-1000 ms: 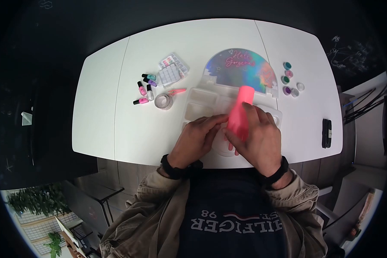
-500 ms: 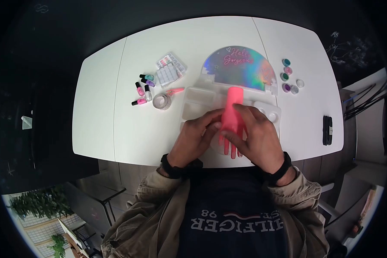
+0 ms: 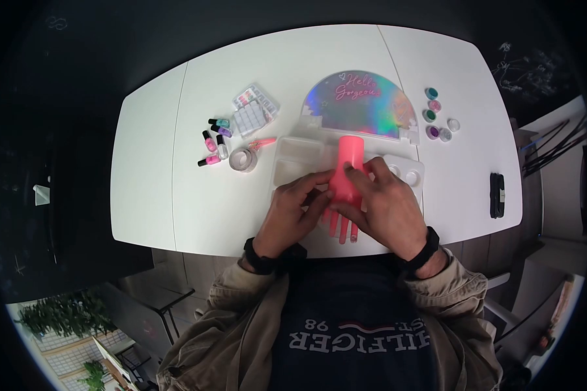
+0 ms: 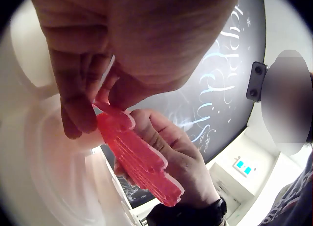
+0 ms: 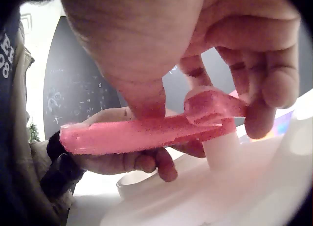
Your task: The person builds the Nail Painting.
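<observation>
- Pink model hand (image 3: 350, 151) is sitting over the white tray (image 3: 292, 172), at the near side of the bench (image 3: 143, 186).
- Left hand (image 3: 288, 216) is gripping its thumb side, fingers partly bent; contact is partly hidden.
- Right hand (image 3: 396, 214) is holding its other side, fingers curled.
- It's looking light and rubbery; its broad palm is seeming a safer hold than its thin digits.
</observation>
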